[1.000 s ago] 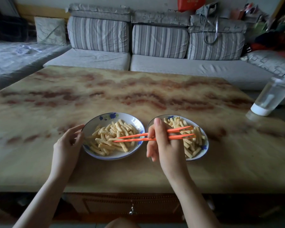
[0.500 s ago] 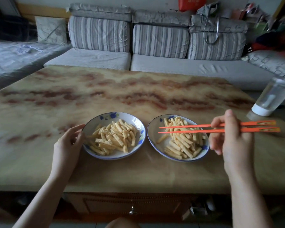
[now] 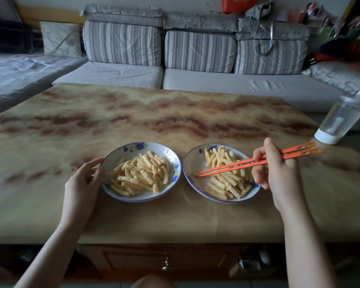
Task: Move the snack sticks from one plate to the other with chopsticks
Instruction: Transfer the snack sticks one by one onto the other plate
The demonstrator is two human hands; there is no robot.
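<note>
Over the bare left part of the right plate [image 3: 222, 201], the tips of the orange chopsticks [image 3: 227, 167] sit almost closed, with a pale bit [image 3: 193, 174] just at their ends; whether it is pinched or only lying on the plate I cannot tell. The right hand [image 3: 279, 173] has its grip curled round the upper part of the chopsticks and holds nothing else. Their long axis slants from upper right down to lower left, so the tips point toward the left plate [image 3: 154, 143], which stands just beside on the counter [image 3: 175, 113]. The snack sticks [image 3: 227, 179] of the right plate lie heaped under the shafts and to the right of the tips, most running near to far, across the chopsticks' line. By my reading, a pick here means drawing the tips back right into the heap, while a drop means a short carry left. The left hand [image 3: 81, 183] rests relaxed fingers on the left plate's rim, clear of that plate's own snack sticks [image 3: 141, 173].
</note>
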